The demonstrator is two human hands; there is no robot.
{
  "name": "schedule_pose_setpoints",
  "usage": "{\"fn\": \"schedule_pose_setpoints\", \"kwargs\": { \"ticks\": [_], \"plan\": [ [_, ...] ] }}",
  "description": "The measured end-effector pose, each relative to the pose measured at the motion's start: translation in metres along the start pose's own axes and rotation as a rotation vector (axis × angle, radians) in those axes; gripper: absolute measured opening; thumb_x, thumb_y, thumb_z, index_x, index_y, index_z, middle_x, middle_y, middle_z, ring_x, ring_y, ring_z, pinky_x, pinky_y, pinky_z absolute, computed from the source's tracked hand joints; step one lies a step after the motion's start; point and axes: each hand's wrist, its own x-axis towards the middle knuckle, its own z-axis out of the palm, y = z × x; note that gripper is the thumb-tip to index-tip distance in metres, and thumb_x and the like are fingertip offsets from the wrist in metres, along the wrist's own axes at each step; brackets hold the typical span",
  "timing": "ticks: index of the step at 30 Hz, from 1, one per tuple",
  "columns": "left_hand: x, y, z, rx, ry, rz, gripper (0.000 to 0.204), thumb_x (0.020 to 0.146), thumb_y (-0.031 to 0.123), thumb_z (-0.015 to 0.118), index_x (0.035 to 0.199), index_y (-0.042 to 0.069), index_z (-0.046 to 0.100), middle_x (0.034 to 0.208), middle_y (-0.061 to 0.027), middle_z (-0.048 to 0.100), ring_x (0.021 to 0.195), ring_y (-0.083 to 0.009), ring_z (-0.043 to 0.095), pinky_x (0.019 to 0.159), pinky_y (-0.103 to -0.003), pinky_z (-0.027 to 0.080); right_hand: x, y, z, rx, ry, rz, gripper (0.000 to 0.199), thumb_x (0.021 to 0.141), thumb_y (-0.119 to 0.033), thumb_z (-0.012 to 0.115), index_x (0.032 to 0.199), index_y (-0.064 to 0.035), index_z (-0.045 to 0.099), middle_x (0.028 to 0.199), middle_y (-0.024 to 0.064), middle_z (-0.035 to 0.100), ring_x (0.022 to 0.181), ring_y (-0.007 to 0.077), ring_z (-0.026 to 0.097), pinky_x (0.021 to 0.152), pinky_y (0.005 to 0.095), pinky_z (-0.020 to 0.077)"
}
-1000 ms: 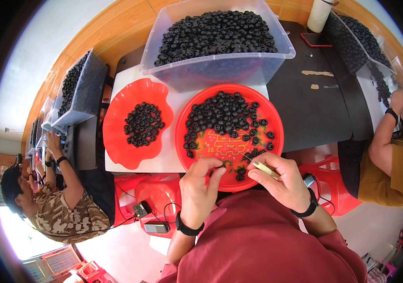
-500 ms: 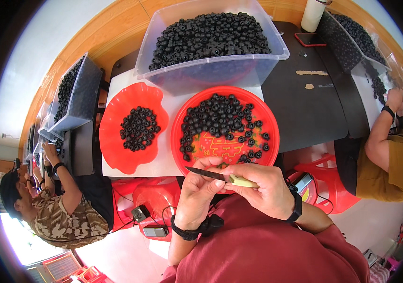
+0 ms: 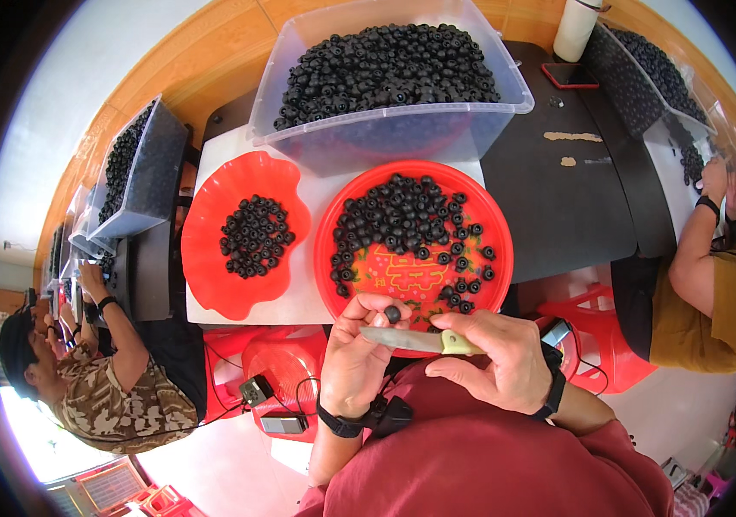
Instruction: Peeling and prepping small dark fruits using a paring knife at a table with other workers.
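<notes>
Pinched in the fingertips of my left hand (image 3: 354,362) is a small round black piece (image 3: 393,314). My right hand (image 3: 506,360) is closed on the pale yellow-green handle of a small knife (image 3: 411,339), its blade pointing left across the left fingers, just below the piece. Both hands are over the near rim of a round red tray (image 3: 326,293) with a printed pattern. Many similar black pieces (image 3: 398,211), some showing a hole, are heaped toward its far side. To the left, a wavy-edged red dish (image 3: 204,250) holds a smaller pile of them.
Behind the tray stands a clear plastic bin (image 3: 385,125) full of black pieces. A phone (image 3: 570,76) and a white bottle (image 3: 576,30) are at the back right. People work at left and right beside other bins. Red stools (image 3: 286,370) stand below the table.
The knife blade has turned, showing its light flat side. A black piece now shows in my left fingertips. My right thumb has moved away from the left hand.
</notes>
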Motion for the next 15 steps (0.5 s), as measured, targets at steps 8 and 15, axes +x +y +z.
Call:
{"fn": "schedule_pose_setpoints", "kwargs": {
  "ticks": [8, 15],
  "plan": [
    [-0.0012, -0.0009, -0.0017, 0.005, 0.013, -0.008, 0.021, 0.092, 0.008, 0.065, 0.111, 0.002, 0.060, 0.100, -0.0085, 0.063, 0.103, -0.0187, 0.058, 0.094, -0.032, 0.046, 0.0000, 0.0033, 0.0030, -0.097, 0.000, -0.032, 0.041, 0.082, -0.033, 0.077, 0.105, -0.0017, 0.065, 0.073, 0.0083, 0.064, 0.058, 0.0235, 0.063, 0.051, 0.0330, 0.0491],
    [-0.0025, -0.0023, -0.0076, -0.057, -0.054, -0.029, 0.021, 0.090, 0.009, 0.067, 0.108, 0.002, 0.057, 0.099, -0.0081, 0.060, 0.101, -0.0186, 0.057, 0.082, -0.027, 0.047, 0.0015, 0.0031, 0.0055, -0.102, 0.009, 0.017, 0.039, 0.082, -0.033, 0.077, 0.103, -0.0020, 0.066, 0.071, 0.0084, 0.063, 0.058, 0.0235, 0.063, 0.051, 0.0335, 0.0488]
  ]
}}
